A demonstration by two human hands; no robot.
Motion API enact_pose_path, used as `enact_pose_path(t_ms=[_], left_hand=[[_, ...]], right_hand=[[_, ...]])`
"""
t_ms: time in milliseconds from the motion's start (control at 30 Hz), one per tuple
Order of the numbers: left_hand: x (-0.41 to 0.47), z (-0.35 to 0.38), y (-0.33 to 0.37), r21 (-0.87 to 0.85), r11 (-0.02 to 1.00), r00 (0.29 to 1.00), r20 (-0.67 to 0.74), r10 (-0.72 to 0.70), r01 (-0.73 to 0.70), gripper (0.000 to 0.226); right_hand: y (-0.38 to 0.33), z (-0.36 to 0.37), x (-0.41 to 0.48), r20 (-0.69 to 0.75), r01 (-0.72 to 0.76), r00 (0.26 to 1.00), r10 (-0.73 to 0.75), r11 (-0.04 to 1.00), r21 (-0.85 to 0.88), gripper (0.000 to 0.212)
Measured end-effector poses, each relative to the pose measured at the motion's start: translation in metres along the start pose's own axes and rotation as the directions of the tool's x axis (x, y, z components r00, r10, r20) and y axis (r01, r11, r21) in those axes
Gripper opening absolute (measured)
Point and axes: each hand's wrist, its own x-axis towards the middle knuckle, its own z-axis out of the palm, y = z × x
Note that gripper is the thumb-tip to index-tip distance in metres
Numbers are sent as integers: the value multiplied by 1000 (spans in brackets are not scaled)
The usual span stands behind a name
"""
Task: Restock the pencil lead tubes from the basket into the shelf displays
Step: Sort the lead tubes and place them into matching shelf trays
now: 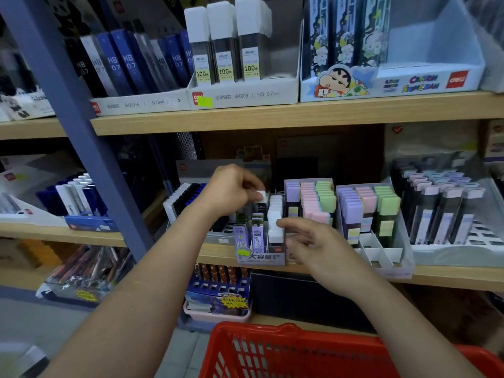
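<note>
Head view: the left hand [231, 188] is raised over a small display box [260, 257] at the front edge of the middle shelf [450, 276]. Its grip is closed on a white-capped tube [261, 197], pinched between thumb and fingertips. The tube is just above the back of the box and only its cap shows clearly.

In the box, a row of white caps [274, 214] runs front to back along the right side. Purple-labelled tubes [257, 233] stand upright to the left of that row.

The right hand [316, 242] is at the box's front right corner. Its fingers are loosely bent and spread, and the grip holds nothing. The thumb tip touches the frontmost white cap, and the other fingers lie against or just beside the box's right wall; which cannot be told.

Just right of the box stand two trays of pastel tubes [313, 199] with purple, pink and green caps.

The upper shelf [272, 115] carries boxes of tall tubes [225, 47] marked 100, and blue HB 0.7 packs [122, 64] to their left.

A red basket [272, 350] sits at the bottom of the view, below both forearms. Only its mesh wall and rim show.
</note>
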Motion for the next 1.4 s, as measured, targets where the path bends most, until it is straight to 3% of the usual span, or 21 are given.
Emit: enact_pose_path(t_ms=[367, 533, 667, 800, 900, 967, 1033, 1133, 1267, 1400], left_hand=[[2, 20, -11, 42, 999, 998, 61, 17, -19, 12], [6, 17, -11, -58, 993, 994, 36, -104, 106, 11], [2, 7, -8, -2, 998, 992, 111, -64, 64, 12], [-11, -6, -4, -5, 999, 997, 57, -44, 44, 18], [-24, -20, 10, -85, 996, 1000, -18, 2, -4, 18], [-35, -29, 29, -203, 979, 1000, 17, 14, -10, 17], [-48, -37, 54, -293, 956, 992, 129, 16, 23, 16], [-69, -40, 85, -306, 947, 933, 358, 25, 93, 17], [-99, -14, 96, -195, 961, 797, 603, -38, 194, 18], [-140, 36, 75, -37, 947, 654, 732, -192, 320, 20]], right_hand=[[-5, -4, 7, 37, -14, 999, 15, 1000, -19, 39], [-9, -10, 6, 92, -13, 996, 14, 1000, -11, 42], [-13, -18, 2, 128, 6, 992, 0, 999, -50, 43], [-19, -35, -1, 169, 23, 986, -12, 998, -66, 39], [-22, -52, -3, 245, -14, 969, 25, 999, -46, 27], [-21, -61, -5, 311, -60, 948, 65, 998, -24, 20], [-15, -66, -7, 409, -103, 907, 104, 994, -25, 17], [3, -66, -16, 601, -136, 781, 170, 986, -101, 16], [39, -45, -28, 764, -149, 573, 295, 955, -256, 20], [75, -5, -46, 796, -231, 469, 382, 923, -307, 24]])
